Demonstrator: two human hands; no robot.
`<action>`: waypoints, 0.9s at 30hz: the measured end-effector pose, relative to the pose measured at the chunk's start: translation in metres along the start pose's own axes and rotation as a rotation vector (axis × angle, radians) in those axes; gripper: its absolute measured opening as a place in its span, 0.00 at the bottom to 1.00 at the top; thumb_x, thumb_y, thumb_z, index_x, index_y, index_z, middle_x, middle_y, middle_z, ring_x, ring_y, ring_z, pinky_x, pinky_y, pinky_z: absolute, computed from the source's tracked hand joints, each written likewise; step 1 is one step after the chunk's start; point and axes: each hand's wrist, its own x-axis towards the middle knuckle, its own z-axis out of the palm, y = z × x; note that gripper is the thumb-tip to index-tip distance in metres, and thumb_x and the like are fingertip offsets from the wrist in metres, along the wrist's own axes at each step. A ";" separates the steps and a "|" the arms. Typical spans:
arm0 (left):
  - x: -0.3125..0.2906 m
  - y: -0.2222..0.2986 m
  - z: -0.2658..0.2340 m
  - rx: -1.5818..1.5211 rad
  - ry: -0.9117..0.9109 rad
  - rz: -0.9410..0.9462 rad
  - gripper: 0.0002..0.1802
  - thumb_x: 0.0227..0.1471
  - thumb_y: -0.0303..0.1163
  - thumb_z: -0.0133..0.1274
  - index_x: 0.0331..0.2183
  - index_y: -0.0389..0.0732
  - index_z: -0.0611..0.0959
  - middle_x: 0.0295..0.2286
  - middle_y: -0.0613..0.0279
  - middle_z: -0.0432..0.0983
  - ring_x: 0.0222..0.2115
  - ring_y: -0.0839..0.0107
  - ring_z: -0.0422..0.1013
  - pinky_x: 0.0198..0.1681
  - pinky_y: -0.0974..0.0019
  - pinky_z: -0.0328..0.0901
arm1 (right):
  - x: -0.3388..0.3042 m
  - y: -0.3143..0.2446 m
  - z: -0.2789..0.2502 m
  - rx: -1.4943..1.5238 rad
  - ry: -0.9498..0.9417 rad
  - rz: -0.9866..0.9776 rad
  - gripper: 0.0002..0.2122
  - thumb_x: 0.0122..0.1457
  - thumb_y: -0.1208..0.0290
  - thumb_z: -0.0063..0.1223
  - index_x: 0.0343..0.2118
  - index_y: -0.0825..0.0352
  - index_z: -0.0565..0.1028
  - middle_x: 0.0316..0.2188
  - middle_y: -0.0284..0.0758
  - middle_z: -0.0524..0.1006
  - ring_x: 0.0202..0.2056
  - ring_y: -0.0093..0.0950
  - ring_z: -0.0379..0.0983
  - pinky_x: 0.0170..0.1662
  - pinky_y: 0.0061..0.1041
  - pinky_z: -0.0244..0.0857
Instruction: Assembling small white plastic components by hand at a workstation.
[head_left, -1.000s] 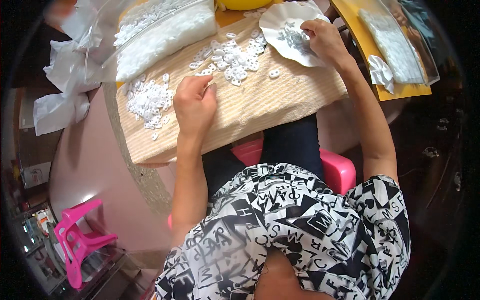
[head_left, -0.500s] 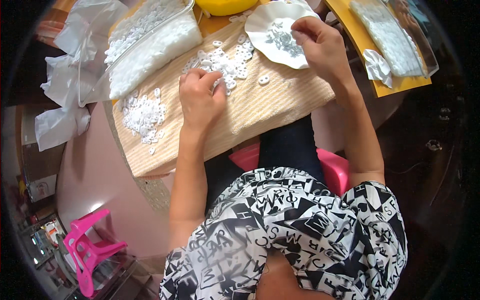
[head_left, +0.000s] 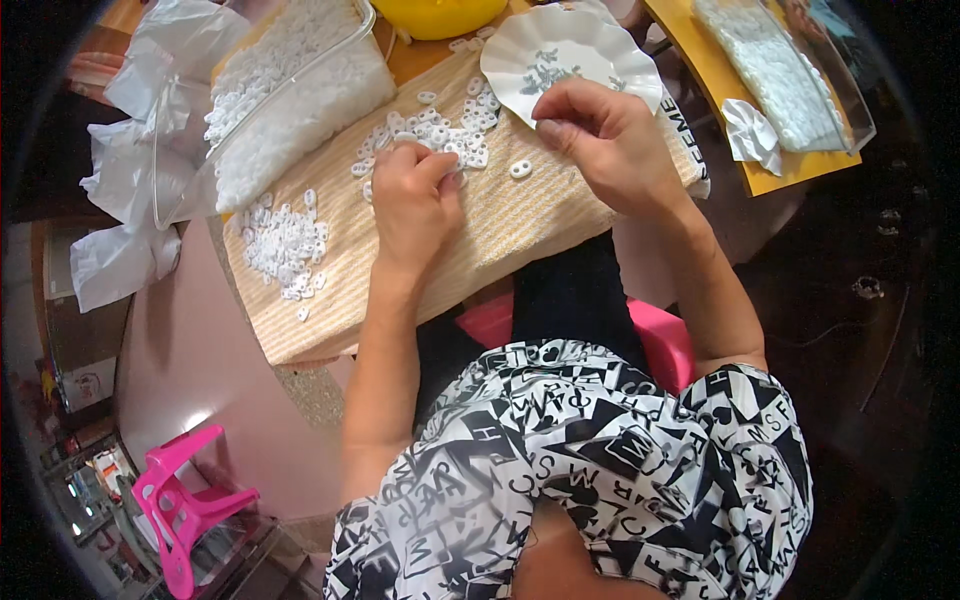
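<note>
My left hand (head_left: pixel 416 200) is closed over the near edge of a pile of small white two-holed plastic pieces (head_left: pixel 468 140), a white piece showing at its thumb and fingertips. My right hand (head_left: pixel 612 150) pinches thumb and forefinger together just off the near rim of a wavy-edged white plate (head_left: pixel 510 70). What sits in that pinch is too small to make out. Small grey metal parts (head_left: pixel 546 74) lie in the plate. Between the two hands one loose white piece (head_left: pixel 520 169) rests on the striped cloth (head_left: pixel 500 225).
Farther left on the cloth lies a second heap of white pieces (head_left: pixel 285 245). A large clear bin (head_left: pixel 300 130) full of white parts stands behind it. A yellow bowl (head_left: pixel 440 15) is at the back. At right are another clear bin (head_left: pixel 775 75) and crumpled paper (head_left: pixel 752 135).
My right hand has come out of the plate, moving left and nearer to me. My left hand has drawn its fingers together and shifted slightly right and nearer.
</note>
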 end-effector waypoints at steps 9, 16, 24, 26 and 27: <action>-0.015 0.003 -0.009 -0.212 0.026 -0.189 0.07 0.36 0.18 0.53 0.24 0.36 0.75 0.20 0.64 0.67 0.23 0.73 0.64 0.27 0.74 0.60 | 0.003 -0.011 0.011 0.172 -0.083 0.160 0.04 0.48 0.76 0.50 0.26 0.71 0.72 0.18 0.31 0.71 0.22 0.16 0.65 0.27 0.16 0.60; -0.041 0.031 -0.039 -0.989 0.126 -0.632 0.03 0.45 0.21 0.50 0.26 0.36 0.73 0.21 0.70 0.67 0.22 0.83 0.61 0.26 0.80 0.57 | -0.014 -0.019 0.031 0.443 -0.228 0.381 0.04 0.50 0.74 0.50 0.27 0.69 0.71 0.20 0.29 0.70 0.23 0.17 0.65 0.27 0.15 0.60; -0.061 0.043 -0.046 -1.210 0.185 -0.684 0.07 0.43 0.21 0.52 0.29 0.33 0.74 0.24 0.61 0.72 0.23 0.76 0.69 0.28 0.75 0.65 | -0.043 -0.015 0.064 0.703 -0.204 0.549 0.04 0.51 0.76 0.49 0.29 0.70 0.70 0.23 0.33 0.72 0.25 0.19 0.69 0.28 0.15 0.64; -0.067 0.045 -0.048 -1.229 0.197 -0.716 0.07 0.43 0.20 0.53 0.29 0.32 0.74 0.24 0.61 0.72 0.23 0.75 0.69 0.28 0.75 0.65 | -0.048 -0.013 0.065 0.741 -0.212 0.575 0.04 0.51 0.76 0.49 0.30 0.70 0.70 0.24 0.34 0.73 0.26 0.20 0.70 0.29 0.15 0.65; -0.068 0.045 -0.047 -1.251 0.205 -0.734 0.07 0.42 0.19 0.53 0.29 0.32 0.74 0.24 0.60 0.72 0.24 0.75 0.69 0.29 0.75 0.65 | -0.049 -0.010 0.066 0.777 -0.212 0.590 0.05 0.51 0.77 0.48 0.30 0.71 0.70 0.25 0.34 0.73 0.26 0.21 0.70 0.29 0.16 0.65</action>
